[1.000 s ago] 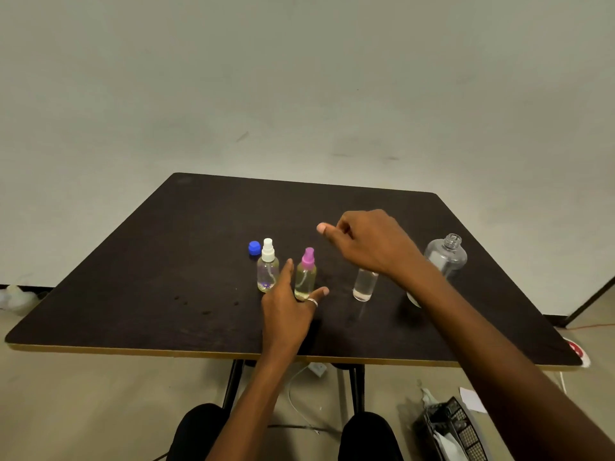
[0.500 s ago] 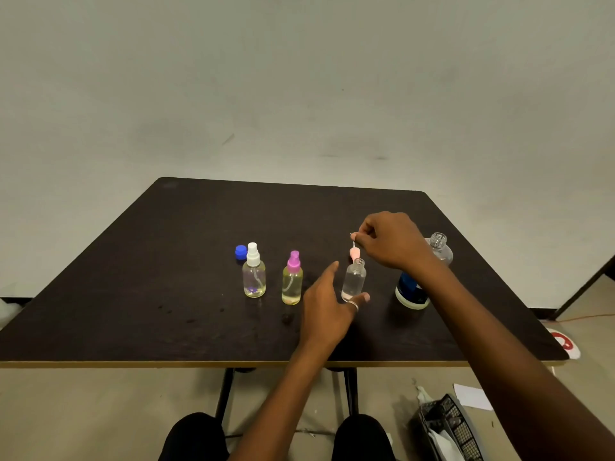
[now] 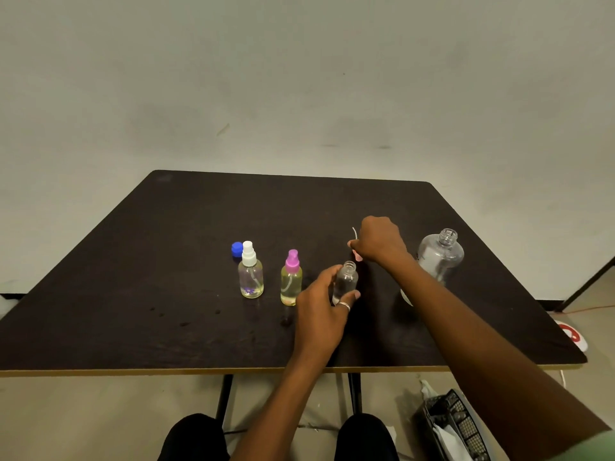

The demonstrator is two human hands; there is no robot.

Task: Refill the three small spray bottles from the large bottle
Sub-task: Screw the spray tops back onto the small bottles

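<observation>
Gripping the uncapped small spray bottle [image 3: 346, 281] with the left hand [image 3: 321, 311]: grip narrow around the clear body, thumb at the bottle's 4 o'clock side, fingers curled round at 9 o'clock, a ring [image 3: 344, 306] on the thumb. Bottle upright, threaded neck open and bare, base hidden behind the thumb, so cannot tell whether resting on the tabletop [image 3: 149, 277] or lifted just off it. Placed a little toward 3 o'clock from the tabletop's centre.

Just past that neck, at 1 o'clock, the right hand [image 3: 379, 241], grip closed on a pink spray head [image 3: 358, 256], only a sliver of pink peeking out under the fist. Thin white dip tube [image 3: 354, 231] poking out of the fist toward 11 o'clock. Spray head apart from the neck, not touching.

At 3 o'clock of the right hand, a large clear bottle [image 3: 441, 256], upright, mouth uncapped, lower part behind the right forearm.

At 9 o'clock of the held bottle, just beside the left hand, a pink-topped spray bottle [image 3: 291, 281] with yellowish liquid. Further toward 9 o'clock, a white-topped spray bottle [image 3: 250, 274], pale liquid inside. Both upright, capped, apart from each other. Blue cap [image 3: 236, 249] lying just behind the white-topped one, at its 11 o'clock.

On the floor at 5 o'clock, below the tabletop edge, a black basket [image 3: 456, 424].
</observation>
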